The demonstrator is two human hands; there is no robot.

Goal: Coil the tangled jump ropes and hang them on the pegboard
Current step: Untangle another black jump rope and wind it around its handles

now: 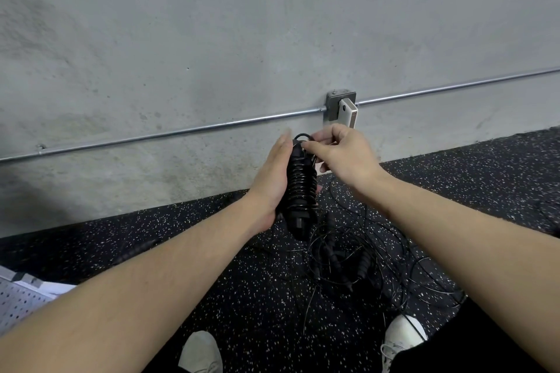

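— What do we see around the junction box point(335, 101)?

— We note a grey concrete wall point(212, 24) behind it, a metal conduit point(181, 130) running out from both its sides, and a white adapter point(348, 113) plugged into it.

— And below it?

— We find black speckled rubber floor point(485, 166).

Even, soft indoor light, no hard glare. The concrete wall point(212, 39) reads flat grey with a dim patch low at the left. The wide lens bends the metal pipe point(181, 130) and stretches both forearms at the bottom corners. Thin black cords on the speckled floor point(485, 179) nearly vanish against it. Focus is fairly sharp mid-frame.
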